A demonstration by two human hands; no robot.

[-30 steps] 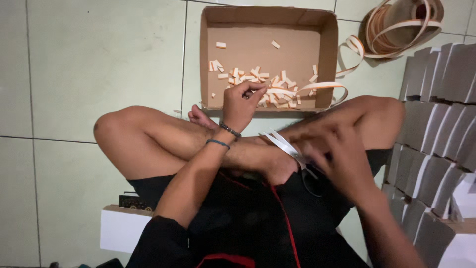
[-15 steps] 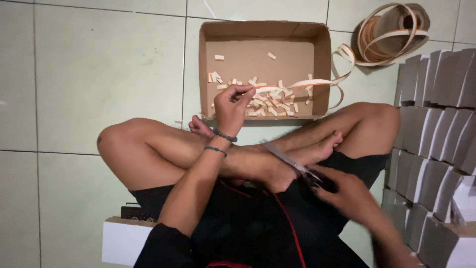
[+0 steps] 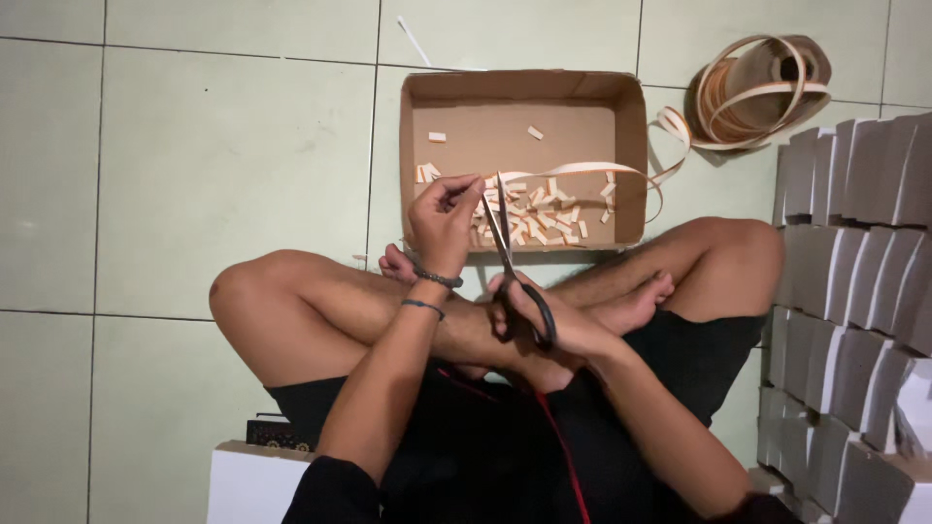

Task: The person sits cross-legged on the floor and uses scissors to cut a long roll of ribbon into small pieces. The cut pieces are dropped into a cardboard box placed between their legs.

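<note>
You sat cross-legged on the tiled floor (image 3: pixel 194 175), with your hands raised over your shins in front of a shallow cardboard box (image 3: pixel 524 97). Your left hand (image 3: pixel 442 218) had its grip narrow, thumb and fingertips pinched on the free end of a pale strip (image 3: pixel 582 167) at the near edge of the box. That strip ran across the box, over its right wall, and back to a loose coil of the same strip (image 3: pixel 752 92) lying on the floor just beyond the box's right corner. Your right hand (image 3: pixel 558 325) was wrapped around the dark handles of a pair of scissors (image 3: pixel 505 238); the blades pointed up toward the box, right beside your left fingers, with the strip at their tip. Many short cut pieces (image 3: pixel 539 218) lay heaped on the box floor near its front wall, with a few stray ones further back. Rows of grey folded cartons (image 3: pixel 854 252) stood upright to your right. A white box (image 3: pixel 252 480) sat by your left hip.
</note>
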